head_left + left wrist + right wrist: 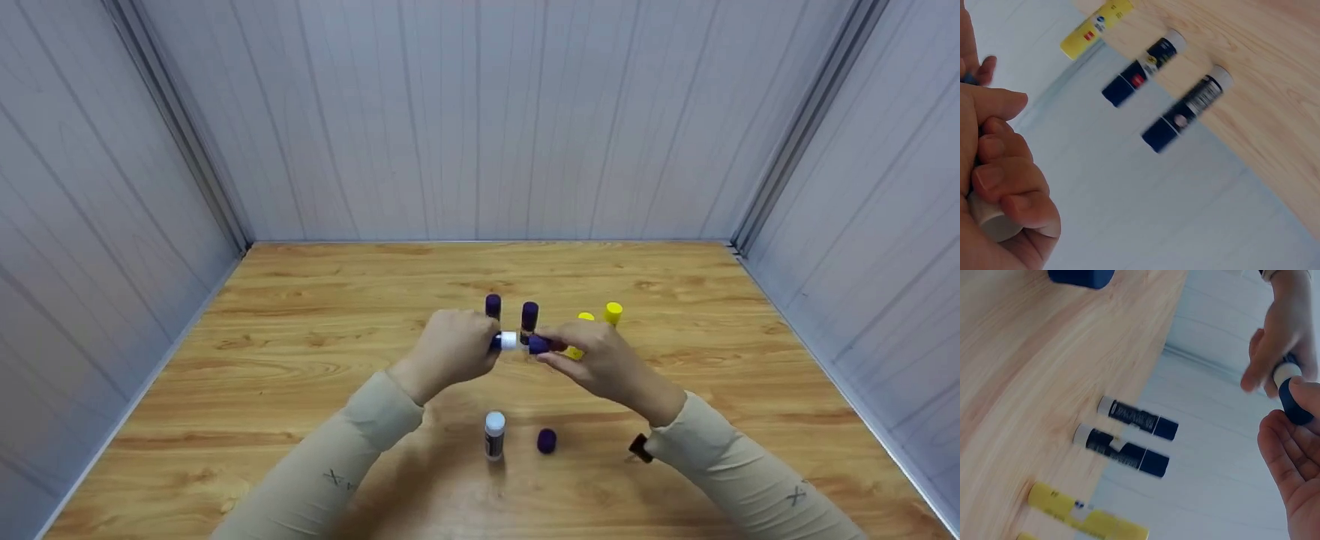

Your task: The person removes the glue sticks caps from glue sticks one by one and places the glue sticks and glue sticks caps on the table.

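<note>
My left hand grips a glue stick around its barrel, white end pointing right. In the left wrist view its fingers curl round the barrel, and the round white base shows below them. My right hand pinches a dark blue cap between thumb and fingers. That cap is in line with the white end in the right wrist view; the head view shows a narrow gap between them. Nearer me, a glue stick with a white top stands upright, a loose dark cap to its right.
Two capped dark blue glue sticks, one left and one right, stand upright behind the hands. Yellow glue sticks stand behind the right hand, partly hidden. Another dark object lies beside the right sleeve. Panel walls enclose the wooden table.
</note>
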{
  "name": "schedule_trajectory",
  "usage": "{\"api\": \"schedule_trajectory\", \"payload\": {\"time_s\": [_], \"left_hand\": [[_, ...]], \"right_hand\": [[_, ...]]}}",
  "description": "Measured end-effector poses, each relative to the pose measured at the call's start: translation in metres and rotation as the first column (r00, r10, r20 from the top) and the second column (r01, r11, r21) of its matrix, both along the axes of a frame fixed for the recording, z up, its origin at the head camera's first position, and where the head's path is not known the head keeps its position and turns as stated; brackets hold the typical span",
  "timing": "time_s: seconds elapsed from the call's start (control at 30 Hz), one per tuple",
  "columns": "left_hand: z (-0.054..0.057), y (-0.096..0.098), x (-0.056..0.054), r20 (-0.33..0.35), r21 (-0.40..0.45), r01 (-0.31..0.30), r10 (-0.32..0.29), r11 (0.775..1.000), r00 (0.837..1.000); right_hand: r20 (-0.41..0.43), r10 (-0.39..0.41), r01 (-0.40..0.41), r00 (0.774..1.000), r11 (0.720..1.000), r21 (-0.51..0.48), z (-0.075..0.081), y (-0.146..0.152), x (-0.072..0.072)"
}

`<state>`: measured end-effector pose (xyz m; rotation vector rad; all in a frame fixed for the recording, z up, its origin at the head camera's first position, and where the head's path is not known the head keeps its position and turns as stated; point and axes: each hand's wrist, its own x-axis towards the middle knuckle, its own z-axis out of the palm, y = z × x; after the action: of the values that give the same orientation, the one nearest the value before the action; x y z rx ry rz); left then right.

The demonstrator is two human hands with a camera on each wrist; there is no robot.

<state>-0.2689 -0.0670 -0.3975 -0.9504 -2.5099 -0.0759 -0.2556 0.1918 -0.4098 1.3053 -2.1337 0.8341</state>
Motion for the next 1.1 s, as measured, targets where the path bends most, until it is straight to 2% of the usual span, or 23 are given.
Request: {"api": "schedule_trajectory", "payload": {"time_s": [0.17, 0.3, 0.43, 0.67, 0.8, 0.97, 1.03, 1.1], "left_hand": [[-0.001, -0.02, -0.011, 0.098, 0.059, -0.086, 0.08, 0.995, 0.992], [-0.002, -0.026, -0.014, 0.168, 0.072, -0.078, 0.065, 0.994, 0.984], [-0.005, -0.027, -0.017, 0.221, 0.091, -0.073, 0.051, 0.993, 0.974], [-0.005, -0.027, -0.02, 0.284, 0.166, -0.094, 0.043, 0.982, 0.958], [-0.005, -0.027, -0.021, 0.369, 0.224, -0.12, 0.03, 0.967, 0.929], [-0.006, -0.026, -0.021, 0.467, 0.327, -0.166, -0.007, 0.93, 0.884], [-0.006, -0.026, -0.022, 0.496, 0.376, -0.166, -0.046, 0.912, 0.867], [-0.007, -0.025, -0.023, 0.531, 0.429, -0.162, -0.103, 0.889, 0.841]], "right_hand": [[0.043, -0.091, 0.09, 0.995, 0.995, 0.033, -0.005, 0.018, -0.001], [0.089, -0.082, 0.074, 0.993, 0.993, 0.092, -0.006, 0.02, -0.001], [0.092, -0.069, 0.055, 0.993, 0.987, 0.151, -0.008, 0.017, 0.001], [0.116, -0.112, 0.073, 0.987, 0.954, 0.291, -0.014, 0.013, 0.005], [0.143, -0.132, 0.07, 0.981, 0.925, 0.375, -0.017, 0.01, 0.006], [0.202, -0.162, 0.051, 0.966, 0.883, 0.466, -0.022, 0.007, 0.006], [0.225, -0.181, 0.043, 0.957, 0.86, 0.509, -0.023, 0.006, 0.007], [0.245, -0.19, 0.028, 0.951, 0.839, 0.543, -0.026, 0.005, 0.007]]}}
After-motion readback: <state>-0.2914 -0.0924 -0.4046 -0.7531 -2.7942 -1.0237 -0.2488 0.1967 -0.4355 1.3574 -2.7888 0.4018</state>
